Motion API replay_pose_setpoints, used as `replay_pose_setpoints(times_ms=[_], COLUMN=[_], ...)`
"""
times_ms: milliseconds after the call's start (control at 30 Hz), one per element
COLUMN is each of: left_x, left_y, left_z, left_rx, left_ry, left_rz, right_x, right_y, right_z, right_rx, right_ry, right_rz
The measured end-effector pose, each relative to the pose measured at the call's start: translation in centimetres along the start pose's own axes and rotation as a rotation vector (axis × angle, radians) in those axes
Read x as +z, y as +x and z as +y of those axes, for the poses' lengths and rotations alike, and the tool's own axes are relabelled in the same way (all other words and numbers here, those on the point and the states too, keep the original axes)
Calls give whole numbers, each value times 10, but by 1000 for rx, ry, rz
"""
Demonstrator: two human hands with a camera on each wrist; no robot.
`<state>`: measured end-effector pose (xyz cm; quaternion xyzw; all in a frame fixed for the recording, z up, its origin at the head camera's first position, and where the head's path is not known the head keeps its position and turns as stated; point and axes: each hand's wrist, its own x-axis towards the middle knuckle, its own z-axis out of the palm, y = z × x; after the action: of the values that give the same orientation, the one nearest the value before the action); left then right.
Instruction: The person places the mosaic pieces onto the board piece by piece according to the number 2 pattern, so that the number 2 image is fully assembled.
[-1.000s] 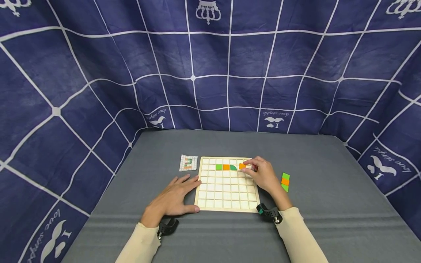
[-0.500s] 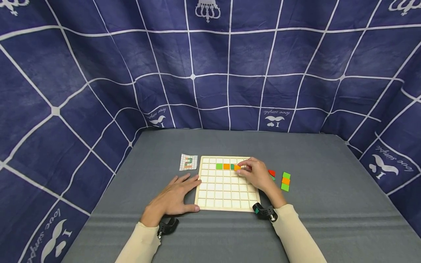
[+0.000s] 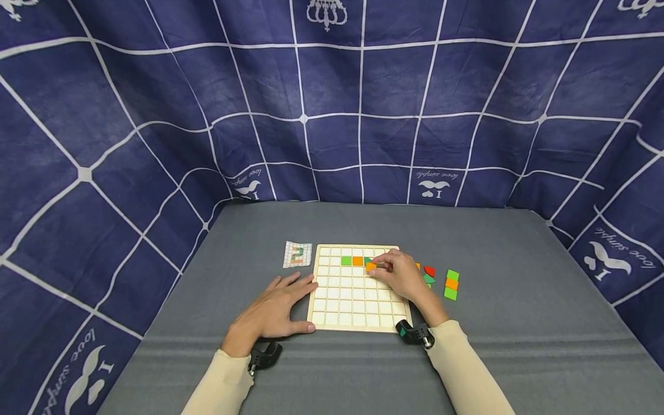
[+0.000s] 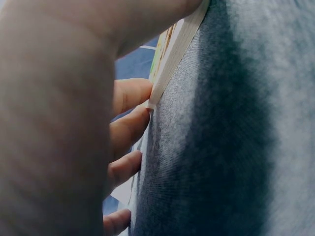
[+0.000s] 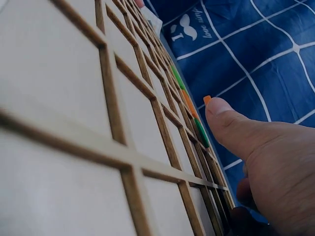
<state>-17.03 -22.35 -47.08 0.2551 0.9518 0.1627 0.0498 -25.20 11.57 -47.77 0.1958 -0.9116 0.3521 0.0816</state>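
A pale wooden grid board (image 3: 353, 306) lies on the grey cloth. My right hand (image 3: 403, 278) pinches an orange square tile (image 3: 370, 267) over the board's upper part; its corner also shows by the thumb in the right wrist view (image 5: 207, 100). In the second row sit a light green tile (image 3: 346, 261), an orange tile (image 3: 358, 261) and a dark green piece (image 3: 367, 260), partly hidden by the held tile and fingers. My left hand (image 3: 280, 308) is spread flat on the cloth, fingertips and thumb touching the board's left edge.
A small printed pattern card (image 3: 297, 255) lies left of the board. To the right, a red piece (image 3: 429, 270) and a green piece (image 3: 428, 279) lie by other tiles partly behind my right hand. Farther right is a column of green and orange tiles (image 3: 452, 285).
My right hand has moved left with the orange tile, from right of the dark green piece to just in front of it. Loose pieces right of the board came into view. My left hand stays put.
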Motion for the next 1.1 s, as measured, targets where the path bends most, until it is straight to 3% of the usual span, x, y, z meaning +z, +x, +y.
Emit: replay_pose_setpoints(times_ms=[500,1100], left_x=[-1,1], left_y=[-1,-1], left_z=[1,0], left_rx=[3,10], left_ry=[-2,-2], left_rz=[4,11], right_x=[3,4], right_y=[-2,-4], right_z=[-4,-5], right_rx=[53,85], right_ry=[-20,-12], right_rz=[-57,-50])
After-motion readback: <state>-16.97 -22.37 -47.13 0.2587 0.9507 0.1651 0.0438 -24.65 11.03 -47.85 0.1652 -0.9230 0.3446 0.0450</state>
